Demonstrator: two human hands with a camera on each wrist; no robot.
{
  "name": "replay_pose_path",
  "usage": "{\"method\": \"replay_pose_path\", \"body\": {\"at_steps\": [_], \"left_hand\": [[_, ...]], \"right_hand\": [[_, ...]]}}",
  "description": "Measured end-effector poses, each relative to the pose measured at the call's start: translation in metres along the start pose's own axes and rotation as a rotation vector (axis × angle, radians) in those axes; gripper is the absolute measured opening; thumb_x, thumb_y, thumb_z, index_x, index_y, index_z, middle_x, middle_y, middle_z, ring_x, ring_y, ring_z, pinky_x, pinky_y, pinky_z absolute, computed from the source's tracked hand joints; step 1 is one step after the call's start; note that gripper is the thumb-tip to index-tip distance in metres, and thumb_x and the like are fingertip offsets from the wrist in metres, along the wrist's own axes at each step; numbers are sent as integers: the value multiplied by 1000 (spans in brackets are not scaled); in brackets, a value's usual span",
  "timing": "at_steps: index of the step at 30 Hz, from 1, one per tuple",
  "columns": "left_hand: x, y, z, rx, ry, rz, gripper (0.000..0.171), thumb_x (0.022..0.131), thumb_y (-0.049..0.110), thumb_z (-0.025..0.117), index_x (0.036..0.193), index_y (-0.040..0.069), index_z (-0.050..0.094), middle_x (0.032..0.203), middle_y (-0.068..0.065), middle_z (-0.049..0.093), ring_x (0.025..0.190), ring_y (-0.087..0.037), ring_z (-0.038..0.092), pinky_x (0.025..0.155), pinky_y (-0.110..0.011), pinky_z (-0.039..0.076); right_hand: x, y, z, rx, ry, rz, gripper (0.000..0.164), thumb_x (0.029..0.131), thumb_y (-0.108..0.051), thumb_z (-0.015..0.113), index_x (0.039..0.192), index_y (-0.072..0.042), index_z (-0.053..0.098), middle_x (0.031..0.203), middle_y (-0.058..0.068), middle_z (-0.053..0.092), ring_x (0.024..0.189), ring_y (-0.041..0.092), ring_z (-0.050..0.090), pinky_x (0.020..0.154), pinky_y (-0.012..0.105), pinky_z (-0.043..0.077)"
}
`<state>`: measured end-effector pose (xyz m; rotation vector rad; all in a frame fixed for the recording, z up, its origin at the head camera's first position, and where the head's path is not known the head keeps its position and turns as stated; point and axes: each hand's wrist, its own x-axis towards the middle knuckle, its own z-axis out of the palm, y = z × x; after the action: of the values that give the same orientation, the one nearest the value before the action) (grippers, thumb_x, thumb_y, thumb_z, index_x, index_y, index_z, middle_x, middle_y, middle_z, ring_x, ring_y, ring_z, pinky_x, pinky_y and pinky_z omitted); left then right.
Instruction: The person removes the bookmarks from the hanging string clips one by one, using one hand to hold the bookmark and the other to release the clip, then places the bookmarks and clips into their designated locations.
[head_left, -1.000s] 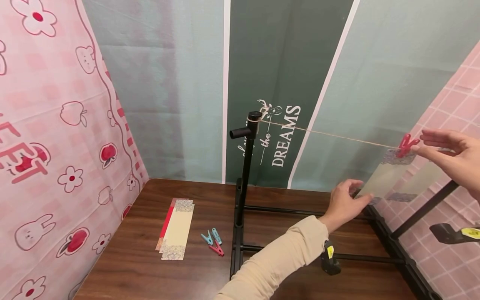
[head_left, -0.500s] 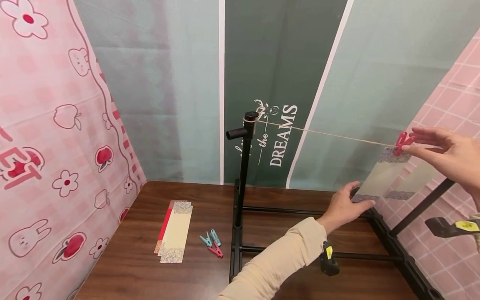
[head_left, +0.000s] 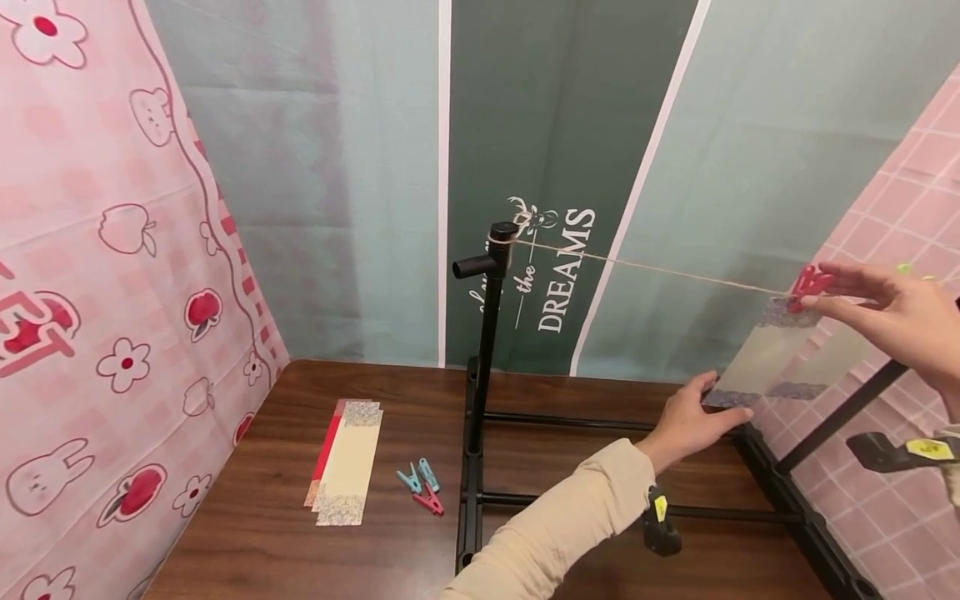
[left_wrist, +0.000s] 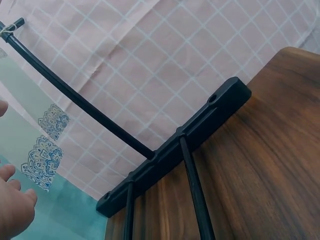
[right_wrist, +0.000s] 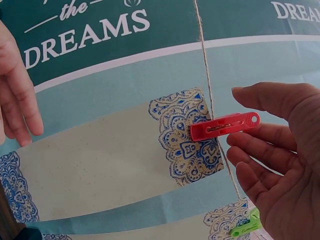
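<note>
A pale card [head_left: 761, 358] with blue patterned ends hangs from a thin string [head_left: 675, 273]. A red clothespin [right_wrist: 222, 126] clips its top end to the string. Around the clothespin's handles, my right hand [head_left: 900, 312] has its thumb and fingers spread; the right wrist view shows the thumb apart from it, and whether a finger touches is unclear. Beside the card's lower end, my left hand [head_left: 686, 425] is spread with nothing gripped. Behind hangs a second similar card [head_left: 821, 362], held by a green clothespin [right_wrist: 245, 227].
A black frame [head_left: 487, 358] stands on the wooden table [head_left: 247, 500], the string tied to its post. Left of it lie a stack of cards [head_left: 348, 462] and several loose clothespins [head_left: 427, 487], blue and red. Printed cloths surround the table.
My right hand has come closer around the red clothespin, and a bit of green now shows behind it. The left hand stays by the card's lower end. The head view has shifted slightly.
</note>
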<state>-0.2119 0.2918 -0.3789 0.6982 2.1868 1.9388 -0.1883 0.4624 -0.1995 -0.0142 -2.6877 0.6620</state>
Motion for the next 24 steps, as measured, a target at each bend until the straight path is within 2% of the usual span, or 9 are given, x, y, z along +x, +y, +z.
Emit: {"method": "replay_pose_path", "body": {"at_steps": [1,3,5,6,8,10,17,24], "left_hand": [[0,0,0,-1,1,8,59,86,27,73,140,18,50,131,13,55,115,-3,51,88,-17,43],[1,0,0,-9,4,19,58,86,26,73,139,16,51,130,12,55,114,-3,52,87,-16,43],[1,0,1,-26,5,18,56,86,25,73,137,15,52,127,11,57,113,-3,53,86,-16,44],[0,0,2,-36,1,13,54,86,24,73,136,15,53,125,11,58,112,-3,53,85,-16,45],[-1,0,3,-62,-7,2,51,87,23,73,134,15,54,123,11,58,112,-3,53,83,-16,46],[-1,0,4,-89,-17,-6,49,87,21,73,132,15,54,120,11,59,110,-2,54,79,-16,48],[-1,-3,6,-91,-18,-14,42,87,19,72,126,13,59,115,10,62,105,0,56,75,-13,48],[-1,-3,9,-79,-15,-54,32,86,19,74,116,14,64,95,12,64,86,5,57,65,-12,47]], "right_hand": [[1,0,0,-7,0,5,66,93,-32,67,141,6,42,101,-30,53,75,-20,35,54,3,33],[2,-1,-1,-18,-5,13,67,93,-33,66,142,5,41,114,-6,62,72,-22,34,53,4,33],[3,-2,-1,-8,-10,12,67,93,-32,66,143,4,40,114,-2,63,71,-23,36,53,4,33],[4,-1,-1,-5,-13,13,68,93,-32,66,144,4,39,113,-5,63,71,-24,36,53,3,33],[4,0,-1,15,-19,10,69,93,-31,67,145,3,38,98,-27,56,72,-24,37,53,2,33],[4,1,-1,43,-21,2,68,93,-30,67,145,2,38,86,-42,41,74,-25,40,55,1,33],[6,6,0,63,-16,-15,66,93,-27,67,144,4,39,84,-44,41,74,-25,42,55,0,33],[9,7,1,107,9,-37,61,92,-22,69,141,3,44,84,-42,48,77,-25,46,58,1,36]]}}
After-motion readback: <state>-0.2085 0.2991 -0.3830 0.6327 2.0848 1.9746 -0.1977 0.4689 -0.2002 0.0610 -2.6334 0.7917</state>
